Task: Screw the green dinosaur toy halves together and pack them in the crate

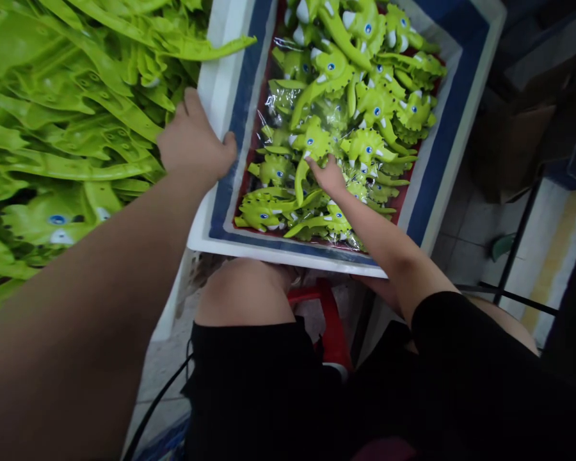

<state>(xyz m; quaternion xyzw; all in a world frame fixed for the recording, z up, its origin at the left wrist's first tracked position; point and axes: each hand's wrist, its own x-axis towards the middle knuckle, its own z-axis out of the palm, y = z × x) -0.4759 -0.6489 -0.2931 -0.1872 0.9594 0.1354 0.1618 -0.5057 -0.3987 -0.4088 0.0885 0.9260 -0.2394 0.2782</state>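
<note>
My left hand (194, 142) grips the left rim of a white and blue box (221, 96), fingers curled over its edge. My right hand (327, 177) reaches into the box and rests on a green toy dinosaur (310, 146) with blue eyes and white horns, fingers closed around it. The box is full of several such dinosaur toys (365, 83) lying on clear plastic wrap over a red lining.
A large pile of loose green plastic dinosaur parts (67, 109) fills the left side. My knees and black shorts (269, 384) are below the box, above a red stool (329, 314). A dark metal frame (518, 250) and tiled floor lie at right.
</note>
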